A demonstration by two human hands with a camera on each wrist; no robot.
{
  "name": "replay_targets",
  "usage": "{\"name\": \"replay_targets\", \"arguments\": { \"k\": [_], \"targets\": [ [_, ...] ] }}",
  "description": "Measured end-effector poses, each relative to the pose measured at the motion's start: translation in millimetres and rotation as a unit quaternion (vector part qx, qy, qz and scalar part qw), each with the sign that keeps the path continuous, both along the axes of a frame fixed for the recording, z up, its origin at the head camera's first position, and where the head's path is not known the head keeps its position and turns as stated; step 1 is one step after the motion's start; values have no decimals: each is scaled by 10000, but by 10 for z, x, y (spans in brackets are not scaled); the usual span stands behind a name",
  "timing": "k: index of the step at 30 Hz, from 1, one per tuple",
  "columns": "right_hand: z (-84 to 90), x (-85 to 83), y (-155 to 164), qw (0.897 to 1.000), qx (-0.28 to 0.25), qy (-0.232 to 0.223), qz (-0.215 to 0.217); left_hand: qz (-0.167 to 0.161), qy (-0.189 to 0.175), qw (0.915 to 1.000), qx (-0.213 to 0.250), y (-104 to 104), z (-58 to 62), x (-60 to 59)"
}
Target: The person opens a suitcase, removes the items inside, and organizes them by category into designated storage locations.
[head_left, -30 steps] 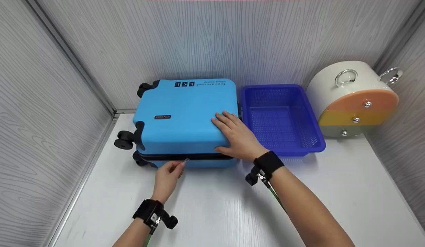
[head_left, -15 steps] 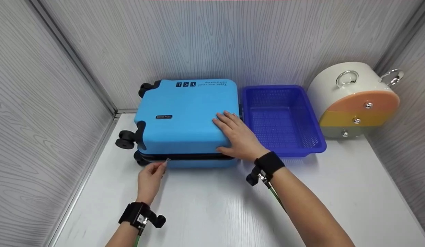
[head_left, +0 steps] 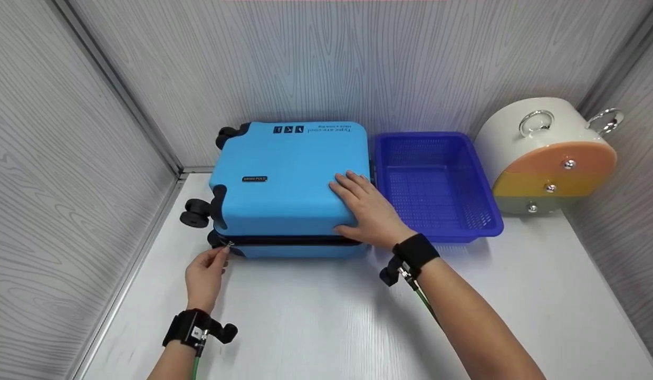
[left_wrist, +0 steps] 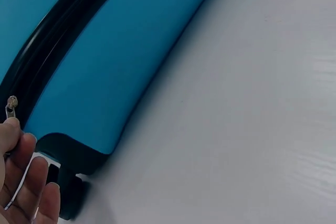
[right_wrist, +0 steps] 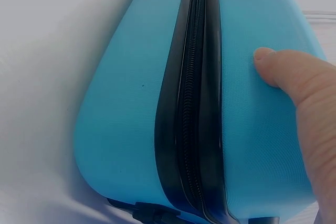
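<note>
One zipper pull (head_left: 229, 244) sits at the near left corner of the blue suitcase (head_left: 289, 179), which lies flat at the worktop's (head_left: 326, 316) 12 o'clock, wheels (head_left: 194, 214) pointing to 9 o'clock. The left hand (head_left: 204, 274) has its grip pinching that small metal pull, fingertips (left_wrist: 11, 135) tight on it just where the black zipper track (right_wrist: 194, 129) bends round the corner. The right hand (head_left: 366, 208) lies flat with fingers spread on the lid's 3 o'clock edge, thumb (right_wrist: 278, 72) against the side.

The corner looks like the risky spot: the slider may jam in the curve if the pull is dragged straight rather than round it, and so small a tab could slip from the pinch. Whether the teeth are meshed there I cannot tell from the wrist view. A hard tug might also skid the case toward 9 o'clock if the flat hand eases, or nudge it against the blue basket (head_left: 437, 182) just beside it at 3 o'clock. Well apart, at 2 o'clock, stands a rounded drawer box (head_left: 548, 153).
</note>
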State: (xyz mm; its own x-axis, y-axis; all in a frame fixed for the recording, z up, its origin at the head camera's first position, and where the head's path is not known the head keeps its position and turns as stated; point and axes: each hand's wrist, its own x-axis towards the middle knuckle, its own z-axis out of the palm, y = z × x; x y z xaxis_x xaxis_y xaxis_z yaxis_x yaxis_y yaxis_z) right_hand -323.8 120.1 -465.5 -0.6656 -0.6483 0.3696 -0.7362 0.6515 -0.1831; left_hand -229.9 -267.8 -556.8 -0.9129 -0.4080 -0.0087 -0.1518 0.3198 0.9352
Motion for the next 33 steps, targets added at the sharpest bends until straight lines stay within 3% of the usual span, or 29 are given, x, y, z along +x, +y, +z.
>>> {"name": "replay_targets", "arguments": {
  "k": [8, 17, 25, 30, 33],
  "targets": [
    [-3, -11, 2, 10000, -17, 6, -35, 430, 173, 9987, 207, -186, -21, -116],
    [-2, -8, -1, 10000, -30, -13, -31, 852, 203, 9944, 595, -298, 6, -413],
    [-20, -17, -20, 10000, 3, -27, 3, 1271, 60, 9867, 1014, -271, 29, -631],
    [-12, -26, 5, 10000, 6, -48, -50, 1050, 17, 9932, 498, -249, 48, -654],
    [-5, -27, 7, 10000, -24, -74, -51, 881, 108, 9954, 359, -318, 80, -606]
  ]
}}
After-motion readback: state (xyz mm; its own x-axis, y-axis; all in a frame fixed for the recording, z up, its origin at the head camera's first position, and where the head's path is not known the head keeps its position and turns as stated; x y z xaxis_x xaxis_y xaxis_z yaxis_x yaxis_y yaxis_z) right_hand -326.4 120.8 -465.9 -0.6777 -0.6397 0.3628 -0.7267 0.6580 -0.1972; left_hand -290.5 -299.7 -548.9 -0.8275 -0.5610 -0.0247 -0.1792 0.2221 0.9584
